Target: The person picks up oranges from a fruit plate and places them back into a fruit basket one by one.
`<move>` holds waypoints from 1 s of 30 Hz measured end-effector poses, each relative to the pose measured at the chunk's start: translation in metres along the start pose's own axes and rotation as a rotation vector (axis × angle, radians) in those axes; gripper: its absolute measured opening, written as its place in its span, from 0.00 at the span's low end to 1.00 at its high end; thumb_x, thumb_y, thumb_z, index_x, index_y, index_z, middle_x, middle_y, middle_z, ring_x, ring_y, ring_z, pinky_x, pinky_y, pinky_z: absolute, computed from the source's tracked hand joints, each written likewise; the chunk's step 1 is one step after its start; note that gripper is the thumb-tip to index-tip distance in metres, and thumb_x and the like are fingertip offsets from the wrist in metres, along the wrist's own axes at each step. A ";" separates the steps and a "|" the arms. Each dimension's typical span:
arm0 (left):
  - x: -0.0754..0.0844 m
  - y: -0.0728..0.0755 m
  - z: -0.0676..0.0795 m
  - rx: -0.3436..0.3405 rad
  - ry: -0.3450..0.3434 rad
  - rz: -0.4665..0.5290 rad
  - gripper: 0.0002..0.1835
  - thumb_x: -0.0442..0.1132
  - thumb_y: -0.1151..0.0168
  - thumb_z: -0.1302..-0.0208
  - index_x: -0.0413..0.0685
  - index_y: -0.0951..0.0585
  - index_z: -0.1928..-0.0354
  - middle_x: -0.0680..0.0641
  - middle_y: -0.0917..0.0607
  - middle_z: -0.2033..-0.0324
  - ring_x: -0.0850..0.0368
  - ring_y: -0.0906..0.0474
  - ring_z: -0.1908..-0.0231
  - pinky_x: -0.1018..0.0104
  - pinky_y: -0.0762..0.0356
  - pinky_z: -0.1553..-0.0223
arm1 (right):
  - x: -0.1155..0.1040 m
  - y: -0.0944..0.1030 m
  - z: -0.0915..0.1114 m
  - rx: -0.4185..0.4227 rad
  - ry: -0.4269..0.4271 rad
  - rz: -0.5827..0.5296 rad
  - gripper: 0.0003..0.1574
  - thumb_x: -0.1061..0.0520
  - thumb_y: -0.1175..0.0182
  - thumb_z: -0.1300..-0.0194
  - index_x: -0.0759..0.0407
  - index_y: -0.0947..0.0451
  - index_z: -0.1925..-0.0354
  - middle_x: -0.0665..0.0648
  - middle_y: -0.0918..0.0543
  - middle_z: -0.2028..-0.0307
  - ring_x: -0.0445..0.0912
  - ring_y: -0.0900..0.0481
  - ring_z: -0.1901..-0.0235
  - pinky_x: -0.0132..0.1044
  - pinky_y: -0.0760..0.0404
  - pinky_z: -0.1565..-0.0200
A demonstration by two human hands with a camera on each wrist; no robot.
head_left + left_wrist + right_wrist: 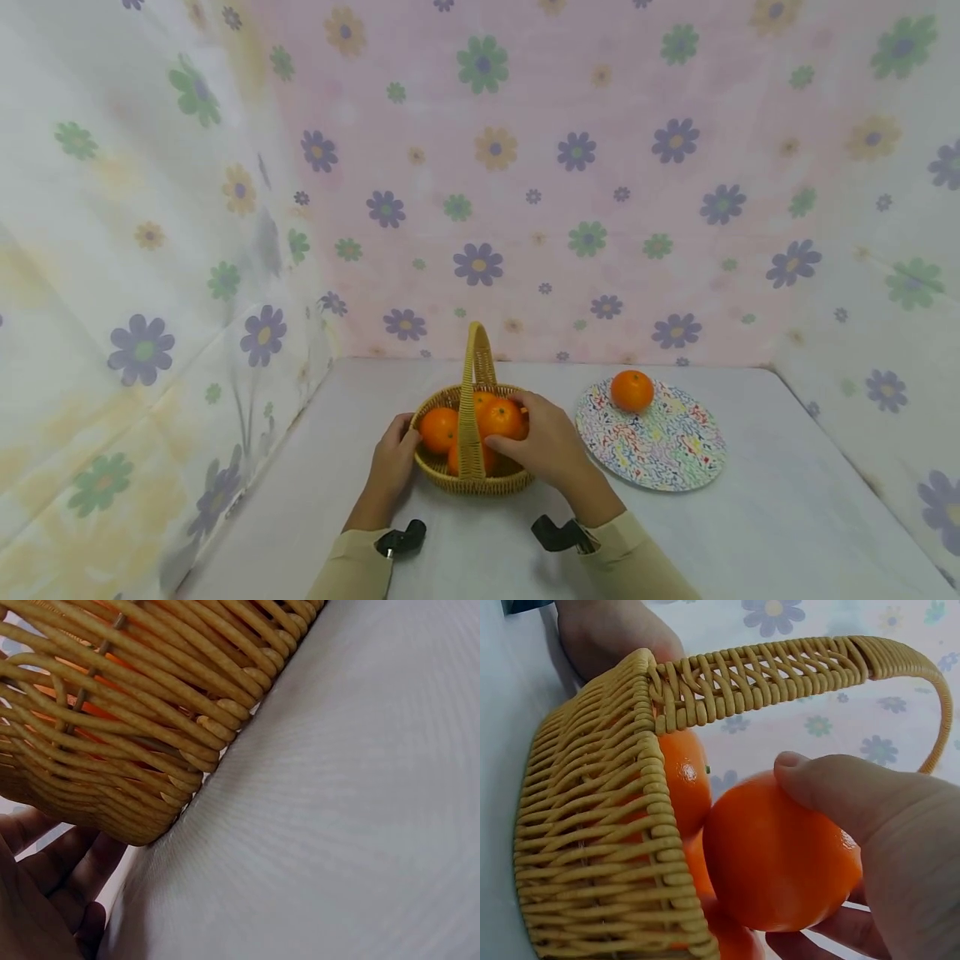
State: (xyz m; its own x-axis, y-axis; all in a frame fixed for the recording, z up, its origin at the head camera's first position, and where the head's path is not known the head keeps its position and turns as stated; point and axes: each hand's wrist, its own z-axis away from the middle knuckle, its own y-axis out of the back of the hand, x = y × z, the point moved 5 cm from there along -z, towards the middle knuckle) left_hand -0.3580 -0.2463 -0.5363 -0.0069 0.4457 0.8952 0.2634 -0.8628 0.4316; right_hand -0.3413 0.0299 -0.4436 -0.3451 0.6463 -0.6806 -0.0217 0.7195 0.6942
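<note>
A wicker basket [480, 485] with a tall arched handle stands on the table, holding several oranges. My left hand [393, 460] grips the basket's left rim, thumb over the edge and fingers against the outside wall. In the left wrist view those fingers [71, 862] lie against the woven side near the base. My right hand [550, 440] holds one orange [776, 855] at the basket's right side, thumb on one side and fingers curled round the other. That orange sits at rim height, beside another orange [684, 780] inside the basket.
To the right lies a round plate [660, 454] with a multicoloured speckled pattern, bearing a single orange [632, 391] near its back edge. A white cloth covers the table [765, 517]. Flower-printed curtains [525, 183] hang behind and at both sides.
</note>
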 end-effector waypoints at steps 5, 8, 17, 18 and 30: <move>-0.001 0.001 -0.001 -0.003 0.005 0.000 0.22 0.46 0.52 0.29 0.49 0.24 0.37 0.44 0.20 0.35 0.45 0.27 0.32 0.40 0.34 0.28 | -0.004 -0.008 -0.011 0.007 0.027 0.013 0.52 0.31 0.28 0.42 0.53 0.30 0.28 0.53 0.20 0.36 0.49 0.20 0.42 0.52 0.17 0.42; -0.003 0.000 -0.001 -0.005 0.010 0.002 0.22 0.46 0.52 0.29 0.50 0.24 0.37 0.45 0.20 0.35 0.45 0.28 0.31 0.40 0.35 0.28 | -0.007 -0.010 -0.015 0.014 0.047 0.047 0.50 0.33 0.28 0.42 0.53 0.29 0.29 0.53 0.19 0.38 0.48 0.19 0.45 0.50 0.16 0.44; 0.000 0.000 -0.001 -0.008 -0.007 -0.002 0.22 0.46 0.52 0.28 0.50 0.24 0.37 0.45 0.20 0.36 0.45 0.27 0.33 0.40 0.34 0.29 | -0.014 -0.014 -0.025 0.024 0.077 0.077 0.43 0.38 0.27 0.40 0.52 0.27 0.32 0.53 0.18 0.41 0.48 0.19 0.47 0.49 0.14 0.46; 0.001 0.000 -0.001 -0.009 -0.007 -0.003 0.22 0.46 0.52 0.28 0.50 0.24 0.37 0.45 0.20 0.36 0.45 0.26 0.33 0.40 0.34 0.29 | -0.014 -0.014 -0.026 0.024 0.073 0.076 0.43 0.38 0.27 0.40 0.51 0.27 0.32 0.53 0.18 0.41 0.48 0.19 0.47 0.49 0.15 0.46; 0.000 0.001 -0.001 -0.004 -0.015 -0.016 0.22 0.46 0.52 0.29 0.50 0.24 0.37 0.44 0.20 0.36 0.44 0.27 0.33 0.40 0.34 0.29 | -0.009 -0.018 -0.028 0.030 0.038 0.062 0.44 0.34 0.28 0.40 0.51 0.26 0.32 0.52 0.17 0.41 0.49 0.18 0.47 0.50 0.14 0.46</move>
State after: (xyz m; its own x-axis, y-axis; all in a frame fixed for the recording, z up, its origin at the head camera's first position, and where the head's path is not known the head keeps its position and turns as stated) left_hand -0.3588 -0.2480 -0.5358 0.0034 0.4632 0.8863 0.2595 -0.8563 0.4465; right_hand -0.3639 0.0043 -0.4437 -0.3800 0.6802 -0.6269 0.0290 0.6861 0.7269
